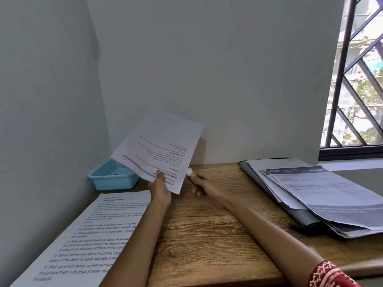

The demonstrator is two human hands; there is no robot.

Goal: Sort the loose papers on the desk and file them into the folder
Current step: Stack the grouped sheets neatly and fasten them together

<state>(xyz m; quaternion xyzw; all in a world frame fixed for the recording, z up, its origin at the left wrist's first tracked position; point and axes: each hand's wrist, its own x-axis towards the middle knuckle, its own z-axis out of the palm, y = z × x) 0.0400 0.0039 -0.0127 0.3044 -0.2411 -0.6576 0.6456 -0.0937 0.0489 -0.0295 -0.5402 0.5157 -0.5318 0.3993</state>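
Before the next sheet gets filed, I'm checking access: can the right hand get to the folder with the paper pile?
Probably yes. The folder lies on the desk to the right of the right hand, with bare wood between, but that hand already grips a pencil-like item.

Printed sheet [87, 241] cut by the bottom edge, folder [275, 195] mostly under stacked papers [323, 195]

Left hand [159, 190] pinches a printed sheet [159, 150] by its near edge, raised and tilted above the wooden desk [207, 235]. Right hand [202, 183] grips a dark pen-like object [193, 182] with a white tip. Another printed page [87, 241] lies flat at left; papers [323, 193] stacked on a dark folder [298, 214] at right; blue basket [113, 177] in the corner.
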